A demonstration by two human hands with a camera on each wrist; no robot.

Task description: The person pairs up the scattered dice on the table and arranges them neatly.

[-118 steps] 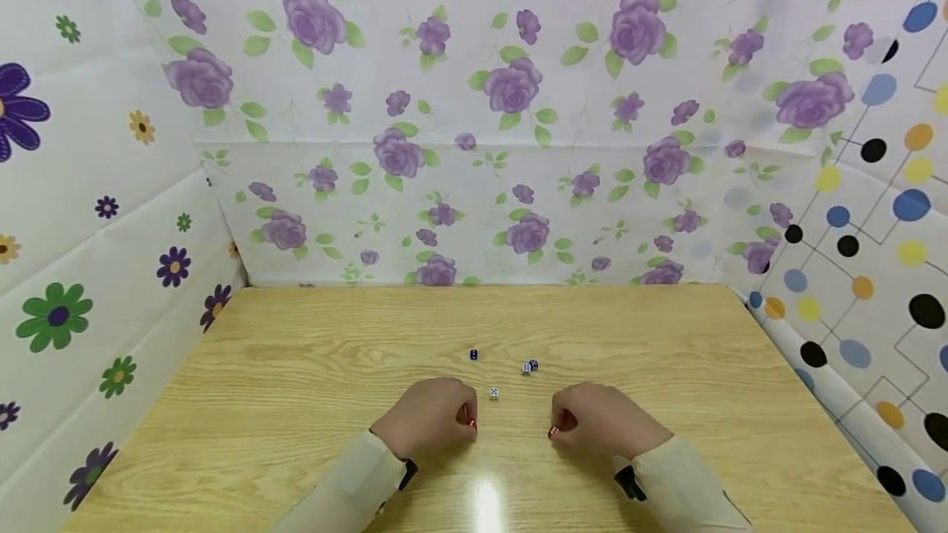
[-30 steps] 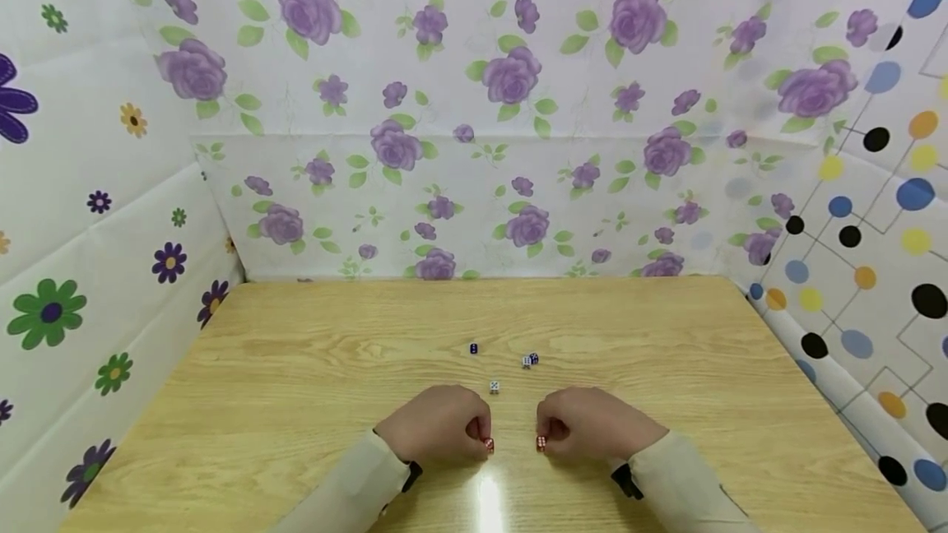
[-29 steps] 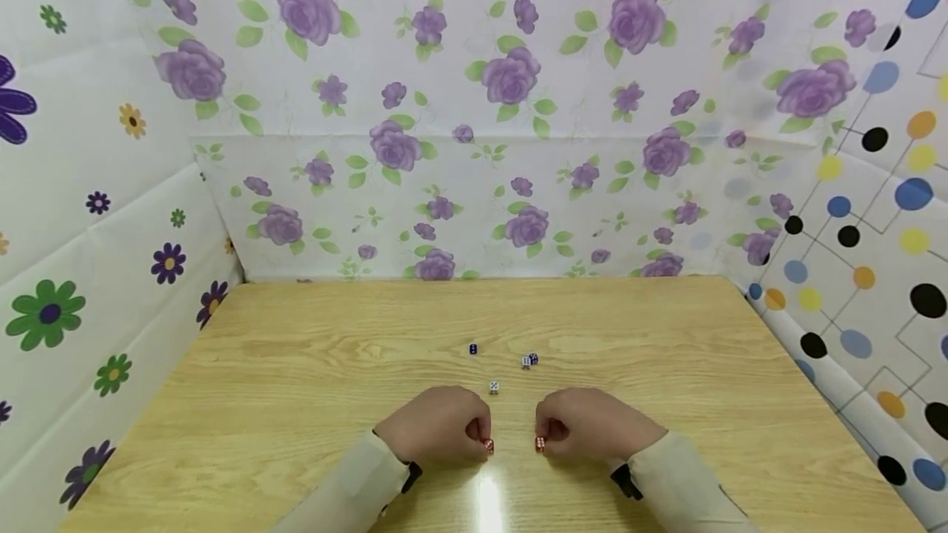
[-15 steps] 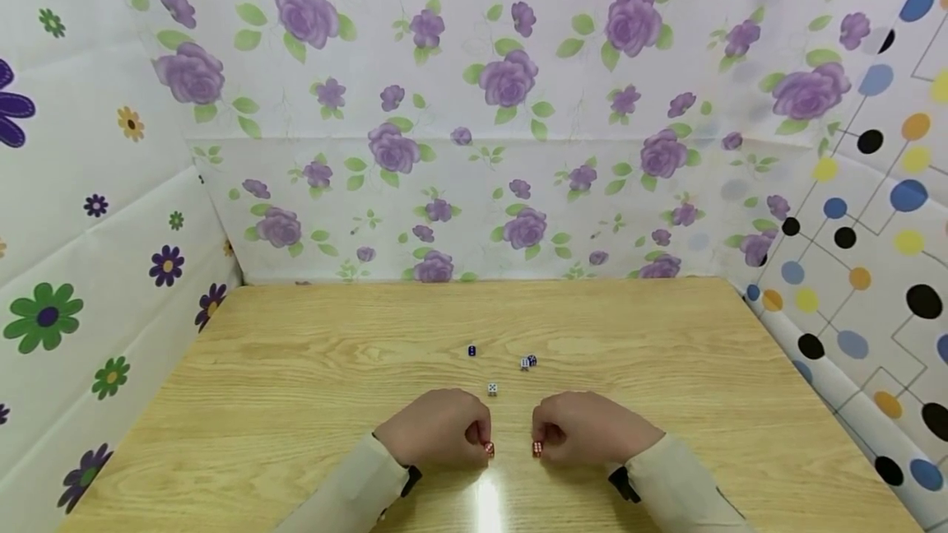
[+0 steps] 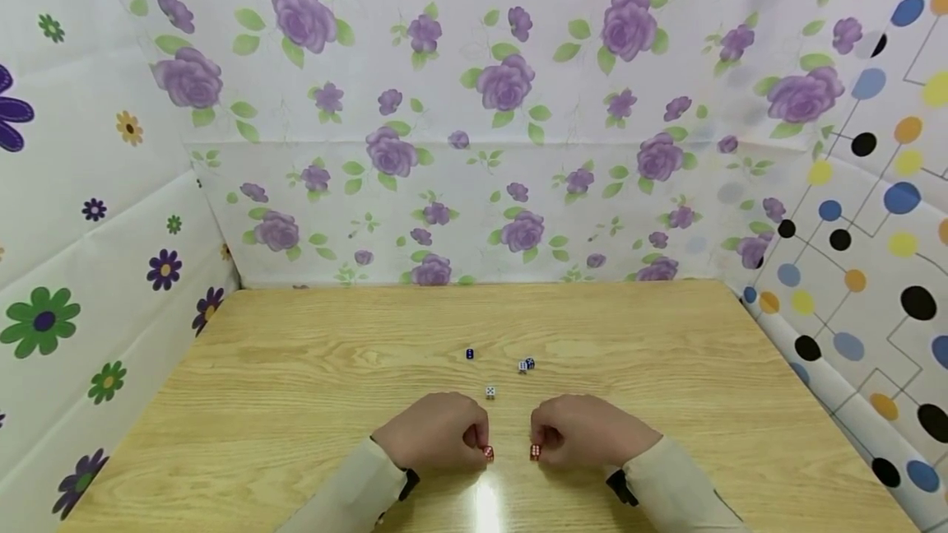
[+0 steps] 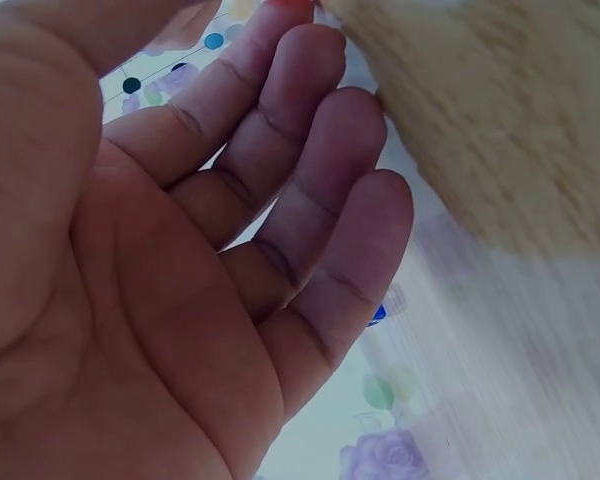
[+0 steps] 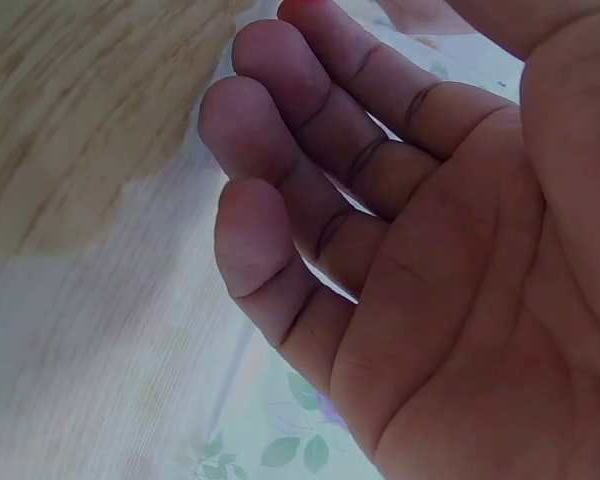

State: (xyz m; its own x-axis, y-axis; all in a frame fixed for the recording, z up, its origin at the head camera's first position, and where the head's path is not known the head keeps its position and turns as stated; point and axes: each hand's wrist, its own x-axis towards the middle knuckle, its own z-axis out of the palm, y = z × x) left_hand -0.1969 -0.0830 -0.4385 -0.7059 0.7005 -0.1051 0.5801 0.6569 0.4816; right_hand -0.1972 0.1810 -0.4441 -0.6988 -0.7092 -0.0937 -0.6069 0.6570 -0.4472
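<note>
In the head view my left hand (image 5: pixel 437 434) pinches a red die (image 5: pixel 488 453) between thumb and index finger, low over the wooden table. Facing it across a narrow gap, my right hand (image 5: pixel 588 432) pinches a second red die (image 5: pixel 535 452) the same way. Just beyond the left hand lies a white die (image 5: pixel 490 392) with black pips. Farther back, another white die (image 5: pixel 522 367) sits right against a dark blue die (image 5: pixel 530 363). A second blue die (image 5: pixel 470 354) lies apart to their left. Both wrist views show the other fingers loosely bent, with only a hint of red at the top edge.
The light wooden table (image 5: pixel 333 336) is walled in by a rose-patterned cloth (image 5: pixel 459 187) at the back. A flower-printed cloth (image 5: pixel 126 286) hangs on the left and a dotted cloth (image 5: pixel 874 303) on the right. Light glares off the table near its front.
Since the oldest frame both hands, each holding its red die, have come closer together and slightly nearer the body. Over the last second they barely move; the white and blue dice stay in place.
</note>
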